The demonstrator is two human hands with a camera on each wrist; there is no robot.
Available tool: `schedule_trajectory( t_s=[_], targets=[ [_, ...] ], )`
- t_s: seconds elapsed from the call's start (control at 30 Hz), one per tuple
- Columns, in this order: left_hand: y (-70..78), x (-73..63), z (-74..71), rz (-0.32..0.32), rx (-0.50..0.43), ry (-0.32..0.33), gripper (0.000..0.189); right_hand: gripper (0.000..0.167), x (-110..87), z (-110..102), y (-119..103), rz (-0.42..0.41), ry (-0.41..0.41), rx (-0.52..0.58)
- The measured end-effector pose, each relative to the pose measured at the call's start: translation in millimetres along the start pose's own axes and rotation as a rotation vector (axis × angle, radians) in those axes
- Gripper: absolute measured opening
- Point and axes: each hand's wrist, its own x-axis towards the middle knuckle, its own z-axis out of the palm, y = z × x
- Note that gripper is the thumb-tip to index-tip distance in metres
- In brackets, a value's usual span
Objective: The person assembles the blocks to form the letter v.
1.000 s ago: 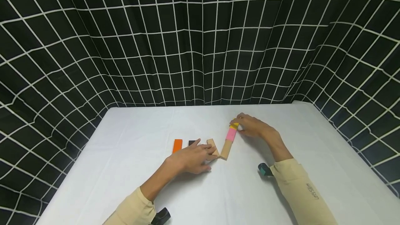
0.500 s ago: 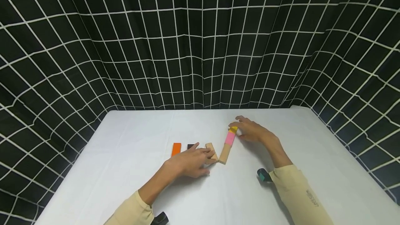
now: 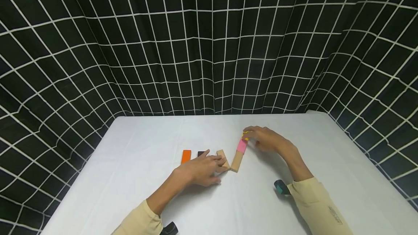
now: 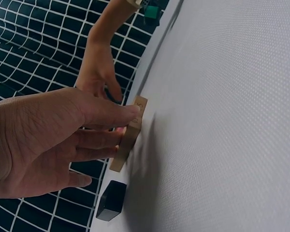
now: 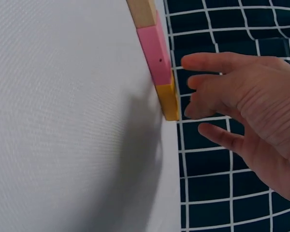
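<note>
Two lines of small blocks meet in a V on the white table. The right line has a plain wooden block, a pink block and a yellow block, end to end. My right hand hovers at the yellow block, partly covering it in the head view. In the right wrist view its loosely bent fingers stand apart from the blocks. My left hand has its fairly straight fingertips at another wooden block, the V's left side. The thumb hangs apart from it in the head view.
An orange block lies left of the V. Between them a black block is partly hidden behind my left hand. A dark curtain with white grid lines surrounds the white table.
The head view has tilted slightly. My right hand's fingers, lifted and spread half a second ago, are now closer together over the yellow block. My left hand and the blocks stay nearly the same.
</note>
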Motion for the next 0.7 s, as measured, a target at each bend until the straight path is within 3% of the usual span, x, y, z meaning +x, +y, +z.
schedule_trajectory(
  t_s=[0.4, 0.7],
  targets=[
    [5.4, -2.5, 1.0, -0.003, 0.07, -0.019, 0.052, 0.06, -3.1, 11, -1, -0.014, -0.012, 0.096],
    [1.8, 0.0, -5.1, -0.002, -0.007, -0.013, 0.05, 0.055, -0.6, 4, -5, 0.051, -0.029, 0.099]
  ],
)
